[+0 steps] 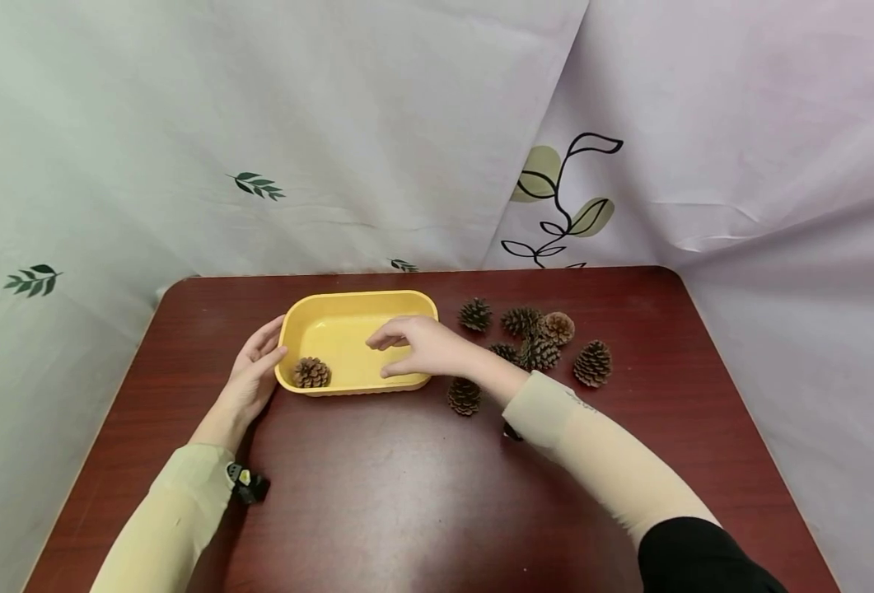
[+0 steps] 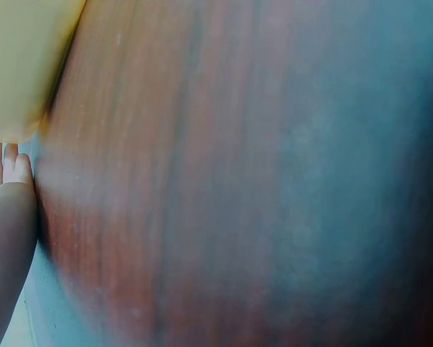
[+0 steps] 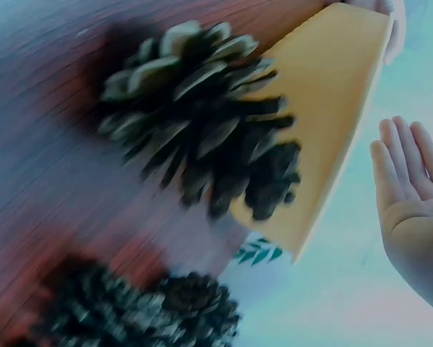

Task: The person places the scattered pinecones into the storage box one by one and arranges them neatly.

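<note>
A yellow plastic tray stands towards the back left of the table, with one brown pine cone in its front left corner. Against the tray's left end lies my left hand, its fingers along the outer wall and the thumb at the rim. My right hand hovers over the tray's right half, palm down, thumb and fingers apart, holding nothing. Just right of the tray sits a pine cone, below my right wrist; a large pine cone fills much of the right wrist view.
More pine cones lie right of the tray: a single pine cone at the back, a cluster of pine cones partly behind my forearm, and a pine cone farther right. A pale leaf-printed cloth hangs behind the dark red table.
</note>
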The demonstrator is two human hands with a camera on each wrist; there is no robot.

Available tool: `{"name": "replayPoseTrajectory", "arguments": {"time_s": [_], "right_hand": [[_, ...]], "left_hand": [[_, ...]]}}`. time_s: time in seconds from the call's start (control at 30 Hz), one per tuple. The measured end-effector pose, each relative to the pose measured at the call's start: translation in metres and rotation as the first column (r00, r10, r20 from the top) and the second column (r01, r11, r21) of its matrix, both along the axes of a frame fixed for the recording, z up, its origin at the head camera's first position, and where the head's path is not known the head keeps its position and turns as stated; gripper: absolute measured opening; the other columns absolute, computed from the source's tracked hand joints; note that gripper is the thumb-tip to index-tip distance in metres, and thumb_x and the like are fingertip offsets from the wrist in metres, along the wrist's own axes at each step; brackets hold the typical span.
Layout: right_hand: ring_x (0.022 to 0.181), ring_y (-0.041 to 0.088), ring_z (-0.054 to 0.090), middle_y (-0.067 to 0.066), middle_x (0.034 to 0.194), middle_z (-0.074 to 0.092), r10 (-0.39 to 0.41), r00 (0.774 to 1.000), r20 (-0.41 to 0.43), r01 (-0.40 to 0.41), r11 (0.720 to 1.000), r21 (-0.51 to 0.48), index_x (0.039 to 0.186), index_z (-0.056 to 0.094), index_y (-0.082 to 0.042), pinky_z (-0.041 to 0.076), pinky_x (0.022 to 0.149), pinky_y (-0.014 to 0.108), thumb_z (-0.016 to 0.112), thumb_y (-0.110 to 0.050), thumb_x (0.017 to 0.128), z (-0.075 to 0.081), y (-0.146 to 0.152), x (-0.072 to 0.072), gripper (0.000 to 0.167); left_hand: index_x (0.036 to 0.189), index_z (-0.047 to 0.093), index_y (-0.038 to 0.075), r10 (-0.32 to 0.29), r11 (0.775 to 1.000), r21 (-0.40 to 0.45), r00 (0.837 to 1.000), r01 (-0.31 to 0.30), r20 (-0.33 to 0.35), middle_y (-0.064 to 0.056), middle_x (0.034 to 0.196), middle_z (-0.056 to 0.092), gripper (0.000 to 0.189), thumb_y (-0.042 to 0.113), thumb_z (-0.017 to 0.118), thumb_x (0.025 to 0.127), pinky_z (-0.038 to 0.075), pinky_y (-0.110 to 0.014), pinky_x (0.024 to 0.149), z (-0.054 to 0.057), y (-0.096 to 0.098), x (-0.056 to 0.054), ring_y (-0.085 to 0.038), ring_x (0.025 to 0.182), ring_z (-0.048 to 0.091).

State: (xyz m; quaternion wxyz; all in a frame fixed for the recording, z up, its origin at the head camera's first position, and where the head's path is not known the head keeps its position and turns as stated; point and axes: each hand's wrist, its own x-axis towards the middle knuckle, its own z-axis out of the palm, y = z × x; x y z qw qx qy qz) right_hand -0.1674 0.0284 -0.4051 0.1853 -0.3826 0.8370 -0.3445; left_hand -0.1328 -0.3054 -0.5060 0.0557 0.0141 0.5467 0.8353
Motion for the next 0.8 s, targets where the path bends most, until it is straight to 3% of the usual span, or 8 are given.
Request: {"name": "replayPoseTrajectory", "arguments": {"time_s": [0.3,0.53,0.8], "right_hand": [[0.122,0.027,0.072,0.011,0.129,0.076,-0.071,0.997,-0.003,0.071,0.995,-0.064,0.132,0.072,-0.002,0.057,0.106,0.035,0.085,-0.012,0.091,-0.002,0.044,0.005,0.044],[0.12,0.029,0.074,0.015,0.127,0.076,-0.126,0.991,0.047,0.131,0.982,-0.133,0.129,0.073,-0.001,0.058,0.107,0.043,0.086,-0.007,0.089,-0.007,0.074,0.008,0.042],[0.122,0.034,0.072,0.018,0.127,0.075,-0.152,0.984,0.093,0.163,0.979,-0.12,0.131,0.071,0.0,0.057,0.108,0.04,0.086,-0.005,0.089,-0.015,0.1,0.011,0.045]], "left_hand": [[0.145,0.06,0.02,-0.004,1.0,-0.009,1.0,0.004,0.009,0.012,0.137,0.068,0.047,-0.006,0.049,0.108,0.056,-0.018,0.099,-0.001,-0.001,-0.001,-0.002,0.124,0.066],[0.143,0.061,0.022,-0.009,1.0,-0.006,1.0,0.009,0.004,0.012,0.136,0.069,0.046,-0.006,0.049,0.108,0.056,-0.018,0.098,-0.002,0.0,-0.002,-0.002,0.123,0.066],[0.144,0.06,0.021,-0.005,1.0,-0.008,1.0,0.005,0.009,0.012,0.135,0.069,0.046,-0.006,0.049,0.108,0.056,-0.017,0.097,-0.002,-0.001,-0.002,-0.002,0.122,0.066]]}}
